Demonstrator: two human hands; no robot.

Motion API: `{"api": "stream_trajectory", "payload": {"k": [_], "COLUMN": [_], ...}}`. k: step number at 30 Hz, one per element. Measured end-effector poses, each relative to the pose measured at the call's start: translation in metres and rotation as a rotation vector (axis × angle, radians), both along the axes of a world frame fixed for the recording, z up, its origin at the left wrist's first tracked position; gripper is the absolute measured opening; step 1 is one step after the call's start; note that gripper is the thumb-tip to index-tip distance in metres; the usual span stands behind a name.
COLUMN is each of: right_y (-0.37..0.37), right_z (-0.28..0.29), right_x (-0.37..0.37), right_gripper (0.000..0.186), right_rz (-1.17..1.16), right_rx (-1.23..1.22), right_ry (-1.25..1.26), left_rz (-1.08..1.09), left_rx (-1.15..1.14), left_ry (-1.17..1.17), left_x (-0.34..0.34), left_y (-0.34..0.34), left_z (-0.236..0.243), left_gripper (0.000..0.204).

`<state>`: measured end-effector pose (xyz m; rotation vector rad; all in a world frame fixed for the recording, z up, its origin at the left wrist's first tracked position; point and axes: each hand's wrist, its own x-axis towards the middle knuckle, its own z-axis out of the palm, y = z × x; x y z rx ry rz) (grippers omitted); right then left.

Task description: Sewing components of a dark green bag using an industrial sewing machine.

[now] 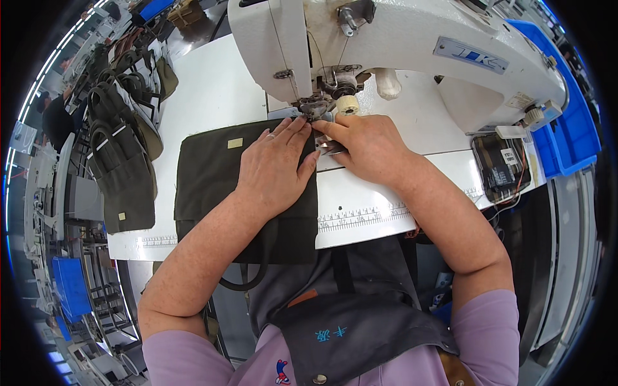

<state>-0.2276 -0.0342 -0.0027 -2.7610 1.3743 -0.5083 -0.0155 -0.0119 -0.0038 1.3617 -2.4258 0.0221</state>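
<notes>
- Apron (360,341): dark grey, over lilac sleeves (187,360), towards 6 o'clock as counted from the needle end (314,106) of the machine (399,38).
- Strap (255,281): a dark loop hanging below the cloth, between 6 and 7 o'clock.
- Cloth (209,170): dark olive, flat on the table (367,190) at 7 o'clock, its upper right corner at the needle end; a small pale tag (235,143) sits on it at 8 o'clock.
- Left hand (273,164): at 7 o'clock, spread flat on the cloth, fingers extended, not closed around anything; a ring shows.
- Right hand (373,148): at 4 o'clock, fingers bent, index finger reaching to the cloth's corner; whether it pinches the cloth I cannot tell.
- Machine: white, its arm stretching from 12 round to 3 o'clock.
- Pouch (499,170): dark, between 3 and 4 o'clock.
- Bags (125,174): dark olive, in a row between 8 and 10 o'clock.
- Bin (573,138): blue, at 3 o'clock, beyond the machine.
</notes>
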Motion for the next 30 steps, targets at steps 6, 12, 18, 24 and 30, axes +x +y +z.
{"api": "stream_trajectory", "payload": {"k": [6,12,18,24,30], "right_y": [0.0,0.002,0.002,0.004,0.003], "right_z": [-0.001,-0.002,0.003,0.004,0.002], "right_x": [-0.002,-0.007,-0.023,-0.037,-0.031], "right_gripper": [0.043,0.043,0.034,0.031,0.022], "right_rz": [-0.002,0.004,-0.024,-0.034,0.11], "right_rx": [-0.019,-0.012,-0.024,-0.103,0.007], "right_ry": [-0.012,-0.015,-0.094,-0.167,-0.264], "left_rz": [0.028,0.079,0.071,-0.262,-0.271], "left_rx": [-0.008,-0.001,0.048,0.004,0.131], "left_ry": [0.015,0.049,0.267,0.195,-0.051], "left_x": [-0.007,-0.009,-0.004,0.002,0.01], "left_y": [0.0,-0.004,-0.003,0.023,0.058], "left_z": [-0.005,-0.011,-0.007,0.037,0.042], "left_gripper": [0.043,0.042,0.031,0.032,0.033]}}
